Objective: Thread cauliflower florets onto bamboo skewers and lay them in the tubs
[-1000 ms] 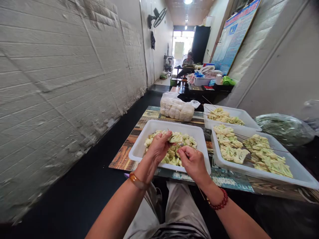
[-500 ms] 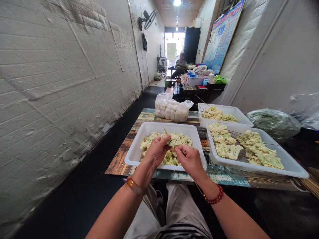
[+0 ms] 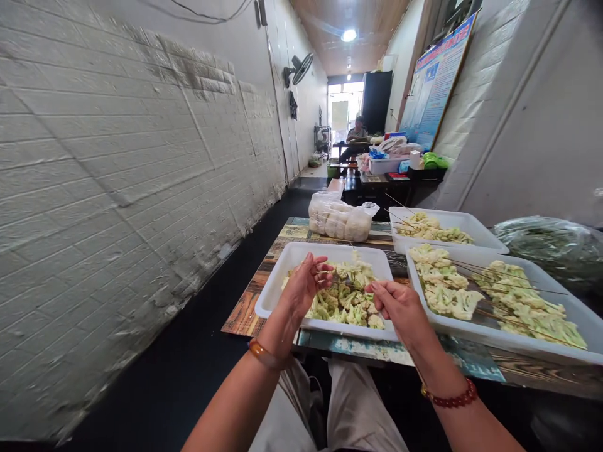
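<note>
My left hand (image 3: pixel 308 280) is over the near white tray (image 3: pixel 268 306), palm turned inward and fingers apart, with nothing gripped. To its right, my right hand (image 3: pixel 393 301) has thumb and fingers pinched together on a thin bamboo skewer (image 3: pixel 348 285), which points toward my left hand. Part of a thin stick also shows below the right wrist. Loose cauliflower florets (image 3: pixel 351 307) lie in the tray beneath both hands. At the right, a larger white tray (image 3: pixel 572 344) holds skewered cauliflower (image 3: pixel 450 295) in rows, with sticks poking out.
Behind is another white tray (image 3: pixel 490 235) with cauliflower and skewers. A clear bag of pale round items (image 3: pixel 342 220) sits at the table's (image 3: pixel 240 314) far edge. A plastic bag of greens (image 3: pixel 549 248) lies right. A person (image 3: pixel 358 132) sits far back.
My hands have moved apart, and the left fingers have opened. The cauliflower piece formerly between the hands is no longer in the left hand. The view has shifted left and up.
</note>
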Tool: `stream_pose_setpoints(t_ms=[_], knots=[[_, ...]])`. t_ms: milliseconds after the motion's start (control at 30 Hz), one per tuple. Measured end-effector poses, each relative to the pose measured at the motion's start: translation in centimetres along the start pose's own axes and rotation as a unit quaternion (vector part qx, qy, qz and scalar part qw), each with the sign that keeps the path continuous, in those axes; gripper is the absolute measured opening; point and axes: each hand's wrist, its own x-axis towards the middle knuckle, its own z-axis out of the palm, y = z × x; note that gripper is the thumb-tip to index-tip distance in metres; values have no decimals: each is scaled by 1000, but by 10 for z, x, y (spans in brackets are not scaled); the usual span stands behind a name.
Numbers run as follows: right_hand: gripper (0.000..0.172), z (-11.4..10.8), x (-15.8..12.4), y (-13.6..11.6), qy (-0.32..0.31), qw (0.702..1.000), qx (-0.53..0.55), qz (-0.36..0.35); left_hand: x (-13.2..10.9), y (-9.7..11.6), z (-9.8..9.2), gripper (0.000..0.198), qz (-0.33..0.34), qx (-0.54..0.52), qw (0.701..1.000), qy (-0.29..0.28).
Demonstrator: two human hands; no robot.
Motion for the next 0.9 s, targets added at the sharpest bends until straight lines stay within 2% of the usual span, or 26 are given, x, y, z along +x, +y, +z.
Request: stream_pose_setpoints(t_ms=[100, 333, 467, 667, 733, 800, 833, 900], knots=[[38, -3, 2, -3, -8, 997, 75, 19, 1, -1, 1, 41, -11, 5, 1000, 8], [31, -6, -1, 0, -17, 990, 135, 19, 6, 1, 6, 35, -2, 64, 998, 26], [27, -7, -3, 5, 30, 985, 168, 8, 17, 5, 13, 31, 15, 164, 986, 22], [22, -16, 1, -2, 137, 978, 149, -55, 35, -2, 26, 22, 20, 317, 948, -31], [21, -18, 5, -10, 165, 972, 148, -81, 43, -9, 31, 20, 21, 376, 925, -58], [21, -17, 9, -16, 172, 968, 148, -107, 50, -15, 35, 19, 43, 472, 876, -89], [21, -15, 11, -17, 168, 968, 149, -114, 54, -17, 36, 19, 63, 533, 838, -102], [22, -10, 13, -15, 148, 971, 155, -107, 63, -20, 37, 20, 112, 653, 741, -110]])
